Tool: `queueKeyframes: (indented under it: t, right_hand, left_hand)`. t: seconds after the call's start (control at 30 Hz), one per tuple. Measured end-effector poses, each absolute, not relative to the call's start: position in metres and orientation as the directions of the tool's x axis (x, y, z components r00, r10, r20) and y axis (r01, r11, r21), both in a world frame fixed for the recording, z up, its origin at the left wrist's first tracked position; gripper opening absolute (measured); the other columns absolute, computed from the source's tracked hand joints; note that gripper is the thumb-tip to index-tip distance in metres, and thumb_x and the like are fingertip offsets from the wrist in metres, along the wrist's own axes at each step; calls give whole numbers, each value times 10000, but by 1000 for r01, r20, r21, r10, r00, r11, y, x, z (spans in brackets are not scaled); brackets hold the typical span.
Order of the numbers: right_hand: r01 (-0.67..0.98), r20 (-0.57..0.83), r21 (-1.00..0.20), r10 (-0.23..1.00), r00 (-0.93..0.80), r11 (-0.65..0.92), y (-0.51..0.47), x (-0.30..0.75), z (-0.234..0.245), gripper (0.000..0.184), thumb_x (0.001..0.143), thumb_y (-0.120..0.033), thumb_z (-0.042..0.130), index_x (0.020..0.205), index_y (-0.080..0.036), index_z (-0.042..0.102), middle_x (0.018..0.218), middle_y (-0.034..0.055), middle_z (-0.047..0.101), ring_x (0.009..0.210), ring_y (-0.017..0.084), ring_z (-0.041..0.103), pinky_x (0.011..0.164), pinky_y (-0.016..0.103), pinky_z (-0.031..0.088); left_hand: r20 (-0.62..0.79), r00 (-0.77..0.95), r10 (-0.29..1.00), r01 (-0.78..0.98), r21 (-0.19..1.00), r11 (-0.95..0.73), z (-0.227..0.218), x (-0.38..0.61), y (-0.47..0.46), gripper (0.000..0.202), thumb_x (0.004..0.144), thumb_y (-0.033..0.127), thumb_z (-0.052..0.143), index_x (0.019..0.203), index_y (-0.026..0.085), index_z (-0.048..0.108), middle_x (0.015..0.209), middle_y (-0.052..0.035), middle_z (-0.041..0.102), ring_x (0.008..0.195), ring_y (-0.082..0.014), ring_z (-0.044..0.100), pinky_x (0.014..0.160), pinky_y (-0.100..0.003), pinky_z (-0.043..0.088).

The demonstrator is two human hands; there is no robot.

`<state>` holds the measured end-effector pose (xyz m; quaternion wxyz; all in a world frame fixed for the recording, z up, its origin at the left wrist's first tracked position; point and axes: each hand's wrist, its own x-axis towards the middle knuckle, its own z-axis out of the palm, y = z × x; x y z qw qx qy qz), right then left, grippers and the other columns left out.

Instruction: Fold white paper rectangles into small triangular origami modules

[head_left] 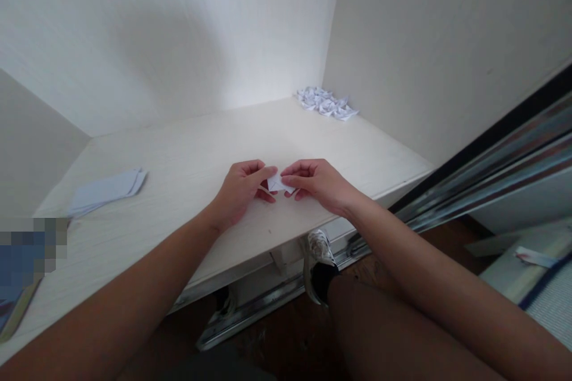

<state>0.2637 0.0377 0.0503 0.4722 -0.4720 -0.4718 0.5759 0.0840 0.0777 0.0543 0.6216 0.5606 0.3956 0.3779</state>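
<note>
A small piece of folded white paper (274, 183) is held between my two hands, just above the front part of the white shelf (214, 143). My left hand (243, 184) pinches its left side, thumb on top. On the right side, the thumb and fingers of my right hand (315, 181) grip the paper too. Crease lines show on its face, and fingers cover its edges. Toward the back right corner lies a pile of small folded paper pieces (324, 102). A stack of flat white paper strips (107, 190) rests on the left of the shelf.
White panels (179, 30) enclose the shelf at the back and sides. A dark-edged metal door frame (491, 149) runs along the right. One shoe (319, 250) stands below the front edge, near a floor rail (259, 297). A blurred-out blue item (22, 268) lies far left.
</note>
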Motion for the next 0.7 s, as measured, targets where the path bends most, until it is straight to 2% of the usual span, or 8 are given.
queueKeyframes:
  t: [0.1,0.2,0.4,0.47,0.57,0.63,0.7]
  right_hand:
    - [-59,-68,-995,992,-101,-74,39,263,50,73,770,-151,788,822,-189,754,711,7,717,608,122,639,489,220,496]
    - [-40,-38,-998,998,-54,-40,43,262,47,110,779,-120,777,850,-200,750,637,-15,670,619,138,653,490,222,500]
    - [53,9,-999,996,85,5,47,262,38,154,887,-135,732,1038,-163,728,778,4,719,686,116,669,677,251,580]
    - [120,-6,-993,995,103,-18,44,269,37,188,937,-212,722,1111,-144,703,922,37,731,775,140,690,735,296,601]
    - [208,-51,-975,988,144,-81,34,289,38,326,997,-351,659,1261,-160,644,1237,96,677,1030,221,694,870,423,608]
    - [251,-76,-960,978,193,-124,28,306,39,360,996,-359,658,1300,-168,629,1295,107,655,1090,242,680,913,455,596]
    - [278,-79,-949,964,253,-151,23,321,41,374,997,-364,656,1315,-171,621,1314,110,647,1109,249,674,925,465,591]
  left_hand:
    - [-13,370,929,-7,1000,17,50,84,78,372,719,451,824,641,165,600,628,-1,590,551,-128,588,470,-254,537]
    - [59,320,946,10,998,-66,45,83,76,335,786,465,748,720,168,606,662,7,588,564,-129,600,506,-265,538]
    - [192,252,948,179,954,-241,36,72,67,312,842,452,651,937,155,636,797,-44,691,697,-177,684,726,-347,585]
    - [233,262,937,284,909,-306,37,61,58,312,833,451,669,939,158,655,837,-66,720,768,-201,689,797,-360,566]
    - [278,283,918,457,803,-383,42,38,33,294,840,434,671,965,169,678,974,-107,743,909,-246,675,899,-389,524]
    - [289,297,910,568,713,-411,43,19,5,275,867,422,633,973,172,672,1047,-138,729,995,-278,654,966,-421,487]
    - [263,330,907,667,615,-421,38,-1,-32,247,889,418,591,928,185,662,1035,-154,719,1028,-308,635,989,-451,461]
